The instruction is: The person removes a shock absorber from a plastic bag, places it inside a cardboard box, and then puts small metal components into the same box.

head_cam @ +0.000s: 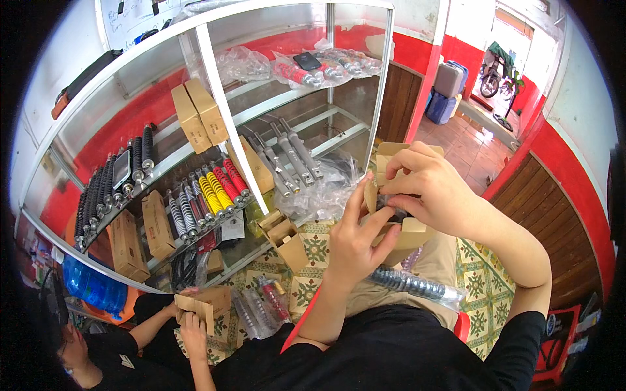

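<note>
My left hand (359, 227) grips the side of an open cardboard box (408, 234) held above my lap. Its flaps stand up. The fingers of my right hand (425, 188) reach into the box's mouth, by some clear plastic and a dark thing inside. What those fingers hold, if anything, is hidden. Across my thighs lies a black coil-spring shock absorber (415, 283) wrapped in clear plastic. Part of a purple spring (411, 259) shows below the box.
On my left a co-worker's hand (194, 332) is at another cardboard box (217, 300). Wrapped shock absorbers (259, 310) and an open box (288, 244) stand or lie on the tiled floor (305, 291). A glass display case (293, 110) holds shock absorbers, fork legs (298, 151) and boxes.
</note>
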### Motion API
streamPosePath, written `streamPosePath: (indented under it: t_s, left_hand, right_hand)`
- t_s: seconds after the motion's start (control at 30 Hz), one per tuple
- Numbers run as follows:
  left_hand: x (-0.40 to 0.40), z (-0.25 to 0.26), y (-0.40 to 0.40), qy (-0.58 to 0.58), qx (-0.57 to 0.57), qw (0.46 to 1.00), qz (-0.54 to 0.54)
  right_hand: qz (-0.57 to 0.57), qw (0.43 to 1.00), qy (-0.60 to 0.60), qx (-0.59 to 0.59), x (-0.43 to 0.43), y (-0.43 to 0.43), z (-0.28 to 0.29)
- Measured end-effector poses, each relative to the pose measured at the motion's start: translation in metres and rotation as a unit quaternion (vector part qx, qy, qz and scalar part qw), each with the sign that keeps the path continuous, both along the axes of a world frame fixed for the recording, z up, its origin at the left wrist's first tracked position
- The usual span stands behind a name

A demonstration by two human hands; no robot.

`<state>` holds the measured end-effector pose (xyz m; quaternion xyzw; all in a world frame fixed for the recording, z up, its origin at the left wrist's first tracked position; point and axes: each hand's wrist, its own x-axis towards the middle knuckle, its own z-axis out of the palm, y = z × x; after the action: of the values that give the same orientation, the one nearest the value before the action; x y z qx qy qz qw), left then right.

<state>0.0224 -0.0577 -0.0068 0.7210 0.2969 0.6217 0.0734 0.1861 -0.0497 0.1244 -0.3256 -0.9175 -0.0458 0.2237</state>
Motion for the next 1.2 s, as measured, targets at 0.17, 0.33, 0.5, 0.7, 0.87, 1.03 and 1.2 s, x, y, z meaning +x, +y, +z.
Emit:
streamPosePath:
  t_s: [0.17, 0.33, 0.5, 0.7, 0.87, 1.03, 1.2]
  left_hand:
    - [0.001, 0.000, 0.001, -0.003, 0.025, 1.000, 0.001]
    - [0.002, 0.002, -0.010, -0.043, -0.094, 0.995, 0.002]
    - [-0.003, 0.009, -0.014, -0.033, -0.115, 0.993, 0.018]
    - [-0.007, 0.010, -0.015, -0.026, -0.115, 0.993, 0.028]
    - [-0.005, 0.004, -0.010, -0.007, -0.101, 0.994, 0.048]
    - [-0.004, 0.006, -0.010, -0.003, -0.070, 0.996, 0.055]
    - [-0.003, 0.003, -0.007, -0.015, -0.088, 0.996, 0.026]
  right_hand:
    - [-0.002, 0.998, 0.034, -0.051, 0.002, 0.004, 0.000]
    - [-0.028, 0.998, 0.038, -0.042, -0.002, 0.001, 0.001]
    - [-0.027, 0.999, 0.033, -0.016, -0.006, -0.003, -0.005]
    - [0.004, 0.999, 0.005, -0.043, -0.007, -0.004, 0.002]
    - [0.031, 0.997, 0.020, -0.073, -0.006, 0.000, 0.001]
    - [0.031, 0.996, -0.008, -0.085, -0.004, -0.003, 0.002]
    - [0.042, 0.995, -0.026, -0.087, -0.002, -0.004, 0.008]
